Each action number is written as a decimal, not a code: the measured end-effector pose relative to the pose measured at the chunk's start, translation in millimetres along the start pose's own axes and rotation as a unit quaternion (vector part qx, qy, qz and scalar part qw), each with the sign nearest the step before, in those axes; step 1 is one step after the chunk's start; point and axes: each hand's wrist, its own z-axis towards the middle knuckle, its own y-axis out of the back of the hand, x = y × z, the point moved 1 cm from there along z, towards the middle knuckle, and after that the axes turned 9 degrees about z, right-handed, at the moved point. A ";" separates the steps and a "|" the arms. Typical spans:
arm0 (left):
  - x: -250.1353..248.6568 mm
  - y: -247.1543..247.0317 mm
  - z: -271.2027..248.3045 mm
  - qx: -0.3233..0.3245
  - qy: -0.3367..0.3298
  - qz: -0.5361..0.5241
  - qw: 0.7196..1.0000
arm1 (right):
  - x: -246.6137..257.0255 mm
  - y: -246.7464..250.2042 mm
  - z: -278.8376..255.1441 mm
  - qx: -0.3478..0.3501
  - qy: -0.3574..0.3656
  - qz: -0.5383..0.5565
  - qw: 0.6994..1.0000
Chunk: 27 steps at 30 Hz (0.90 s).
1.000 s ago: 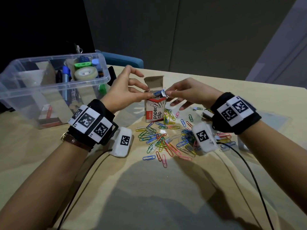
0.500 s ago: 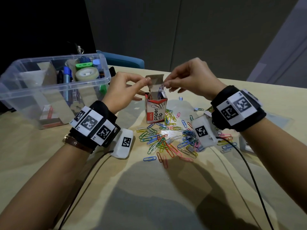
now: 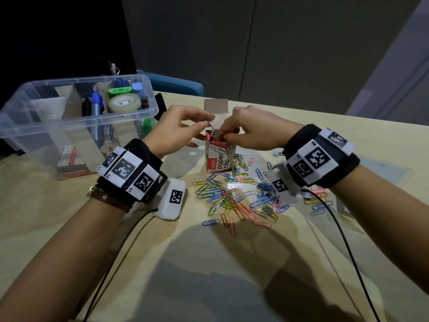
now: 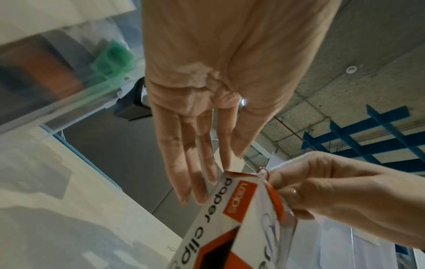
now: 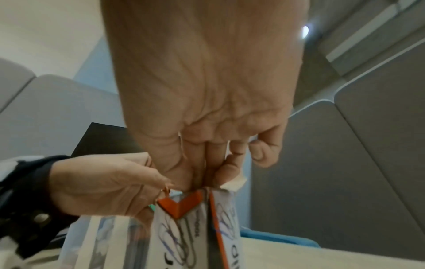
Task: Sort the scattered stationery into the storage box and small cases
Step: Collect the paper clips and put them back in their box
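A small white and orange paper clip box (image 3: pixel 219 159) stands upright on the table, its lid flap (image 3: pixel 216 105) raised at the back. My left hand (image 3: pixel 206 123) pinches a side flap at the box's top left; its other fingers lie straight along the box (image 4: pixel 230 218). My right hand (image 3: pixel 220 135) has its fingertips bunched at the box mouth and pinches a red paper clip (image 4: pixel 262 172) there. Several coloured paper clips (image 3: pixel 232 194) lie scattered in front of the box. The inside of the box is hidden.
A clear storage box (image 3: pixel 130 115) at the left holds tape, pens and a green piece. A small binder clip (image 3: pixel 276 154) lies right of the paper clip box. A clear flat sheet (image 3: pixel 383 168) rests at the far right. Cables trail from both wrists.
My right hand has come down from the raised flap to the box mouth. The left hand has stayed at the box's top left, and the box has not moved.
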 end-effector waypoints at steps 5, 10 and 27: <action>-1.8 -0.4 0.0 0.012 0.006 -0.010 1.000 | -1.6 -0.6 4.6 -0.122 0.032 0.119 0.985; -6.7 -2.7 0.0 0.059 0.050 -0.027 0.997 | -1.1 -6.5 9.1 -0.082 -0.002 0.067 0.994; 1.0 6.3 4.6 -0.069 0.021 0.006 0.997 | -42.9 -40.7 15.1 0.132 -0.229 0.250 0.932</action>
